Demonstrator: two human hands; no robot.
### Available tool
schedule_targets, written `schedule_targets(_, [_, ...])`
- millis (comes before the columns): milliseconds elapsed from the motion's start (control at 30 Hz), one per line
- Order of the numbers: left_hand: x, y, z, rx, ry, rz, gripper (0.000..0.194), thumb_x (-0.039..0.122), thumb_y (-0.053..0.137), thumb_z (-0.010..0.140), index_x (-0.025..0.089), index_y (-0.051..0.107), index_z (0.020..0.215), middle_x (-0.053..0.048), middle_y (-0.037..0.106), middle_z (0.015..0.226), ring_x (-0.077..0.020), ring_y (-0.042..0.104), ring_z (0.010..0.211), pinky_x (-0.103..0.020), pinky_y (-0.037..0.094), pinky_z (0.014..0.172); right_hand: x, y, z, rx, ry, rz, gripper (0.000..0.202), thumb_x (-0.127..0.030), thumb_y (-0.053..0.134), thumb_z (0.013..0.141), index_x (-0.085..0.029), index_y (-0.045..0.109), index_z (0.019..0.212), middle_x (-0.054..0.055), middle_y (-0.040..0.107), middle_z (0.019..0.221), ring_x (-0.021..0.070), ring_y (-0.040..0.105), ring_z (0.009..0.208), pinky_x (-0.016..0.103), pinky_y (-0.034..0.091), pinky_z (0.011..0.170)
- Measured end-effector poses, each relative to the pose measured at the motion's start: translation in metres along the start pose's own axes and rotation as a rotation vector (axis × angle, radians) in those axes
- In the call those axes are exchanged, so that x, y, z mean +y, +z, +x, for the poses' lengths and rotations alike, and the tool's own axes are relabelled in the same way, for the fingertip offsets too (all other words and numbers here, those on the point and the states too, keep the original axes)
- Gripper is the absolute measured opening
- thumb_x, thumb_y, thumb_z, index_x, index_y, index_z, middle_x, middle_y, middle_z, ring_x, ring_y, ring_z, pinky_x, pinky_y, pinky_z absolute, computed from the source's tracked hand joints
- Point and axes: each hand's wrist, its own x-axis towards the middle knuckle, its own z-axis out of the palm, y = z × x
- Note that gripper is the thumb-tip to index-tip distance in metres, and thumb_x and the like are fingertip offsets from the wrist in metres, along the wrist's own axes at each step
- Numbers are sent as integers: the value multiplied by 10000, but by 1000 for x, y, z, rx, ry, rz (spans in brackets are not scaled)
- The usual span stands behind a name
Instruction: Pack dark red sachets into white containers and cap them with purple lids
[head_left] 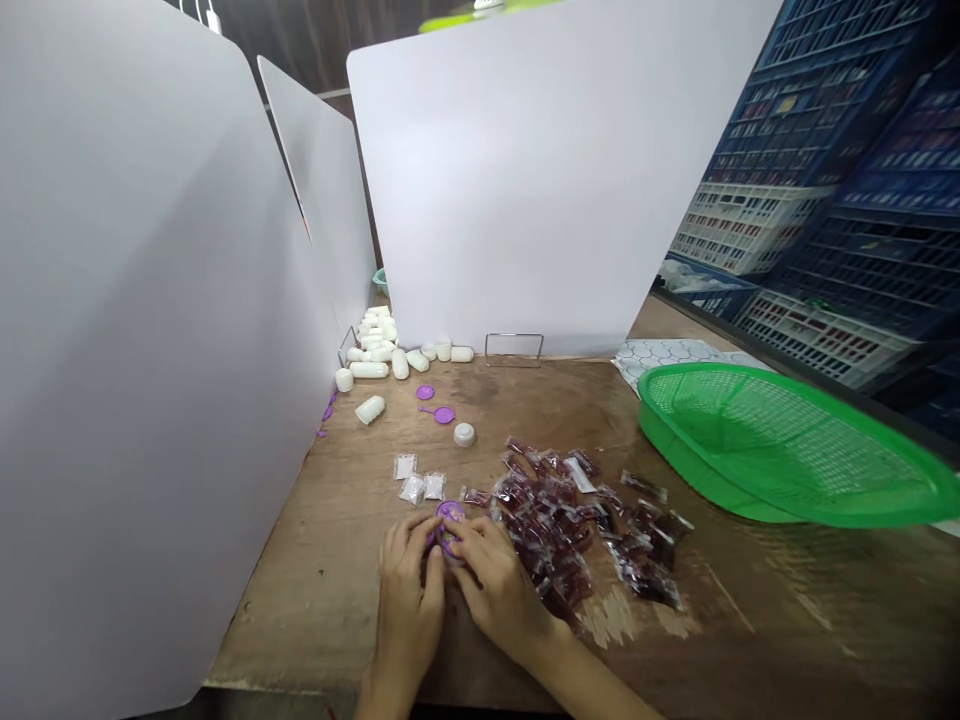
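Observation:
Both of my hands meet low in the middle of the view, around a small purple item with light bits in it. My left hand has its fingers curled against the item's left side. From the right, my right hand pinches at it, and my fingers partly cover it. Just beyond lie small white packets. Beside my right hand spreads a pile of dark red sachets. Farther off are a white cap and flat purple pieces.
White bottles gather at the back left, by white upright panels. A green basket stands at the right on the wooden table. Stacked crates rise beyond it.

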Motion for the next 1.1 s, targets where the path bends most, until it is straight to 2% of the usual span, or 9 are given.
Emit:
schedule_targets(100, [-19,-5,25,60,36,221,281,221,425,899,220,643,1078,-100,617,1129,-264,544,1105,-471,413,987,11,7,-11,-65,-77,-126,307,-7,438,863,-156,617,1063,107,661,1186,280,566,1089,505,546,868])
schedule_targets(200, [-31,-2,82,-22,13,425,309,203,390,905,191,605,1127,-118,587,1158,-265,521,1125,-442,398,990,14,11,-18,-57,-98,-165,310,-13,427,879,-141,632,1071,118,664,1183,264,563,1134,475,557,899])
schedule_targets(367, [-42,15,187,-99,-19,473,318,130,430,840,134,615,1098,-187,578,1156,-331,508,1143,-494,347,992,13,11,-22,1,-71,-158,361,18,409,861,-143,632,1094,131,648,1198,246,556,1157,418,572,906])
schedule_targets(467, [-42,29,218,-168,-6,423,309,173,501,814,143,611,1101,-180,581,1134,-331,521,1123,-475,365,965,11,7,-23,35,-17,-147,303,2,436,860,-161,638,1017,124,657,1170,239,593,1054,404,577,864])
schedule_targets(700, [-42,59,205,-473,94,80,370,283,775,587,236,683,942,-38,612,970,-219,580,907,-333,443,853,12,-22,-8,-55,128,-78,218,-73,527,835,-202,617,986,83,657,1187,253,547,1092,427,462,909])
schedule_targets(800, [-41,56,197,-420,0,-92,333,278,743,615,200,673,931,-36,608,868,-197,566,803,-319,449,769,45,-51,20,1,418,-214,182,-126,492,886,-195,654,931,89,691,978,230,580,946,388,421,837])
schedule_targets(900, [-33,39,188,-339,-144,-306,394,377,650,711,175,625,1049,-36,609,824,-166,560,684,-275,442,621,80,-72,49,-175,656,-358,194,-122,475,888,-162,665,893,110,698,940,254,575,974,390,372,871])
schedule_targets(1000, [-23,17,171,-273,-290,-544,387,461,528,783,164,591,1022,-31,615,752,-141,557,585,-234,415,513,91,-64,74,-290,607,-301,194,-122,483,883,-167,670,909,97,706,974,222,589,973,330,371,862])
schedule_targets(1100, [-20,2,151,-167,-412,-716,323,467,478,796,159,559,851,-25,601,658,-114,512,491,-207,379,440,82,-28,97,-438,500,-194,148,-194,542,879,-204,682,922,51,713,972,176,605,950,271,378,834])
